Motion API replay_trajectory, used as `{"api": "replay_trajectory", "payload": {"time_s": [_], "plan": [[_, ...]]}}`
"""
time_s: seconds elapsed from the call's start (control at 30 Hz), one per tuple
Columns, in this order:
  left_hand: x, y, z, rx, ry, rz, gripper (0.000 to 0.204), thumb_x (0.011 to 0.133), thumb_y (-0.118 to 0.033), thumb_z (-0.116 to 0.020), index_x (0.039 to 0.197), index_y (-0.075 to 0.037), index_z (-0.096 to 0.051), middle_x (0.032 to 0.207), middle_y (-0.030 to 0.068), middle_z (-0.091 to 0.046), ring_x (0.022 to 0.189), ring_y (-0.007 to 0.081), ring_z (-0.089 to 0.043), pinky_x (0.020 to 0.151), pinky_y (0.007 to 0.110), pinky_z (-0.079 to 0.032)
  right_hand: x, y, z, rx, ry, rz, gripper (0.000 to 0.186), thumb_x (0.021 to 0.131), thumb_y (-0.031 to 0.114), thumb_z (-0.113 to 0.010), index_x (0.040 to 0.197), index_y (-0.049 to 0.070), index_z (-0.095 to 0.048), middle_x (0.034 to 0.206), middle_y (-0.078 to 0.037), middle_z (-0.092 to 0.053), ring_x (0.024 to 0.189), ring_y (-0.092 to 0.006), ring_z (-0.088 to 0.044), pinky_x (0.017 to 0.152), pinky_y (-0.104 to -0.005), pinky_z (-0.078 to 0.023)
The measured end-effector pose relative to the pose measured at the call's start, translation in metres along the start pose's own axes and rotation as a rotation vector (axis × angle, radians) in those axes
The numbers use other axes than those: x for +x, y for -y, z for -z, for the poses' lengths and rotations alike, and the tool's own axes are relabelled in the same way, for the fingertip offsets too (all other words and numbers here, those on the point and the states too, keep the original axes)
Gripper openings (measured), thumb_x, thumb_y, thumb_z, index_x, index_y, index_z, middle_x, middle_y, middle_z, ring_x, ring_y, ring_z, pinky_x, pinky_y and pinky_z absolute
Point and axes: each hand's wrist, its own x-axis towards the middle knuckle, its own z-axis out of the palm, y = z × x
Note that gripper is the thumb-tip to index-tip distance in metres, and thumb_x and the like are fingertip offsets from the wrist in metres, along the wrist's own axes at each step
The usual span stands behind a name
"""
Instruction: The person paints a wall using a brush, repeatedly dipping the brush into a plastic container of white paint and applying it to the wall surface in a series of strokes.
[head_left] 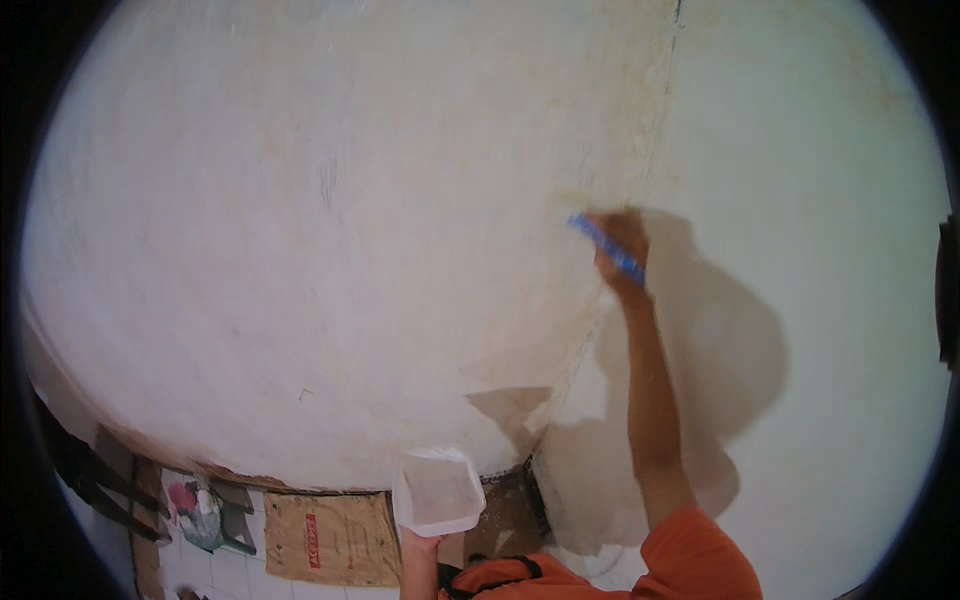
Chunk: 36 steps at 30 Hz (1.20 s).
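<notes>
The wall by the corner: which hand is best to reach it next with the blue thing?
Probably the right hand: it holds the blue tool raised near the wall. The left hand is lower down, holding the white tub.

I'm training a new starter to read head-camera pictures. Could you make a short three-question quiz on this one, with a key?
1. Multiple choice: which hand grips the slim blue tool against the off-white wall?
A) left
B) right
C) neither

2. True or false: the flat brown sack with a red printed panel lies on the white tiled floor.

3. Open: what does the left hand hold?

Key:
1. B, the right hand.
2. True.
3. A white, open-topped plastic tub.
</notes>
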Motion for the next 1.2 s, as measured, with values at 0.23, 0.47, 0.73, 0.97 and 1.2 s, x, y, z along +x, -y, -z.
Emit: {"api": "replay_trajectory", "payload": {"time_s": [0.23,0.47,0.73,0.97,1.2], "plan": [[0.000,0.013,-0.014,0.030,0.172,0.068,0.054,0.096,-0.049,-0.043,0.133,-0.012,-0.052,0.130,0.0093,-0.057,0.116,0.0307,-0.057,0.093,0.050,-0.051,-0.065,0.059,0.007,0.257,0.329,-0.222,0.019,0.070,0.002,-0.072,0.086,0.012,-0.073,0.085,-0.006,-0.069,0.083,-0.0271,-0.062,0.082,-0.0397,-0.048],[-0.010,0.017,-0.023,-0.022,0.200,0.125,0.056,0.095,-0.052,-0.043,0.136,-0.014,-0.050,0.133,0.0087,-0.056,0.119,0.0299,-0.055,0.097,0.050,-0.048,0.121,0.043,0.006,0.149,-0.139,0.001,0.014,0.076,-0.001,-0.070,0.088,0.007,-0.070,0.088,-0.007,-0.070,0.079,-0.0261,-0.064,0.072,-0.0358,-0.050],[-0.010,0.015,0.010,0.014,0.100,0.043,0.055,0.096,-0.050,-0.044,0.136,-0.013,-0.050,0.133,0.0082,-0.056,0.119,0.0288,-0.055,0.098,0.047,-0.048,-0.038,0.097,-0.037,0.206,0.194,-0.053,0.039,0.064,0.011,-0.066,0.103,0.013,-0.070,0.100,-0.008,-0.067,0.089,-0.0296,-0.058,0.087,-0.0442,-0.041],[-0.024,0.006,0.011,0.002,0.236,0.074,0.049,0.098,-0.044,-0.046,0.134,-0.011,-0.051,0.130,0.0064,-0.057,0.117,0.0244,-0.056,0.097,0.043,-0.048,-0.082,0.126,-0.043,0.325,0.395,-0.138,0.022,0.068,0.006,-0.075,0.088,0.014,-0.073,0.089,-0.006,-0.067,0.087,-0.0276,-0.058,0.081,-0.0412,-0.043],[-0.056,-0.036,0.010,0.052,0.140,-0.108,0.047,0.099,-0.041,-0.044,0.134,-0.011,-0.050,0.131,0.0053,-0.057,0.117,0.0233,-0.055,0.098,0.042,-0.047,0.157,0.107,-0.031,0.015,-0.109,0.019,0.022,0.074,0.003,-0.067,0.094,0.013,-0.070,0.087,-0.005,-0.067,0.082,-0.0257,-0.062,0.075,-0.0379,-0.046]]}}
